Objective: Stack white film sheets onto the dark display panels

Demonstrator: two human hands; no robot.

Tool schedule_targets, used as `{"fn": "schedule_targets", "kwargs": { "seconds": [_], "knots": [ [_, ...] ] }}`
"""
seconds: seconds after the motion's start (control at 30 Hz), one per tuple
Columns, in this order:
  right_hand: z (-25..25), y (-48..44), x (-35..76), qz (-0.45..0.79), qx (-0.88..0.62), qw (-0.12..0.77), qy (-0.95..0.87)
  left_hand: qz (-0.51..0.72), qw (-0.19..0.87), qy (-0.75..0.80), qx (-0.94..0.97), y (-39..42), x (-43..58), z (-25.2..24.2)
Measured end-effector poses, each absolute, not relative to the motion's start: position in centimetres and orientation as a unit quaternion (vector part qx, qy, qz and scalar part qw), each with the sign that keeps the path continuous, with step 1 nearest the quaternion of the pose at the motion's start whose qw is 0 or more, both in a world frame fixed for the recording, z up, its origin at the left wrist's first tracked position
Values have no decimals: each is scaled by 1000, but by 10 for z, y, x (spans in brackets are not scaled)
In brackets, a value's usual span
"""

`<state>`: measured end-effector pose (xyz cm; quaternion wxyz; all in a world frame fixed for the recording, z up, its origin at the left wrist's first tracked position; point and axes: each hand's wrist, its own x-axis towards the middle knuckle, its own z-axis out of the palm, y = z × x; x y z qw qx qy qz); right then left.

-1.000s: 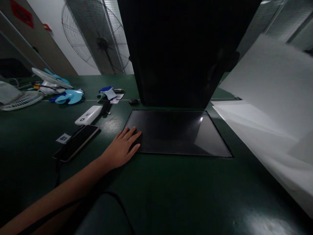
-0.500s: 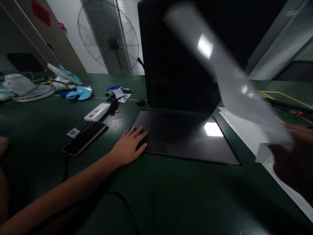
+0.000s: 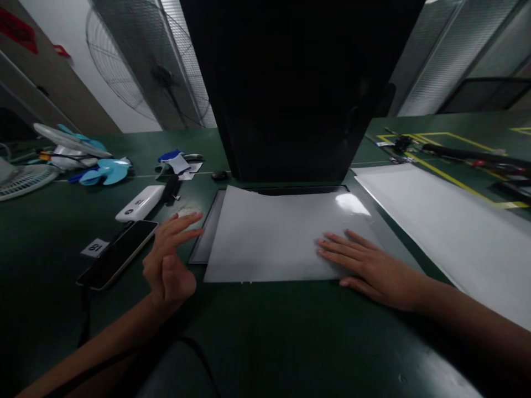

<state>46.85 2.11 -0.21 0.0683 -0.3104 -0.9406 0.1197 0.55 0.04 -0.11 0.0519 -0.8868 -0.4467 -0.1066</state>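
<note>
A white sheet (image 3: 269,235) lies over most of a flat dark panel (image 3: 205,235) on the green table; only the panel's left strip and far edge still show. My right hand (image 3: 369,268) lies flat and open on the sheet's near right corner, fingers stretched leftwards. Raised just off the table to the left of the panel, my left hand (image 3: 170,262) has its fingers spread and holds nothing. A tall black upright panel (image 3: 290,88) stands right behind the sheet.
A black phone (image 3: 118,254) with a cable, a white power bank (image 3: 139,203) and a small numbered tag (image 3: 94,247) lie left of my left hand. Fan parts and a blue blade (image 3: 103,171) sit far left. A stack of white sheets (image 3: 448,232) lies at the right.
My right hand brought the white sheet down from the air and laid it on the dark panel. My left hand lifted off the panel's corner and drew back to the left.
</note>
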Motion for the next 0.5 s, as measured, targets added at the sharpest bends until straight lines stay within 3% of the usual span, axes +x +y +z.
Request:
{"fn": "schedule_targets", "kwargs": {
  "seconds": [0.23, 0.5],
  "knots": [
    [-4, 22, 470, 82, -305, 94, -944, -55, 45, -307, -949, 0, 18, 11],
    [-3, 29, 485, 79, -339, 140, -927, -112, 57, -369, -921, 3, 14, 11]
  ]
}}
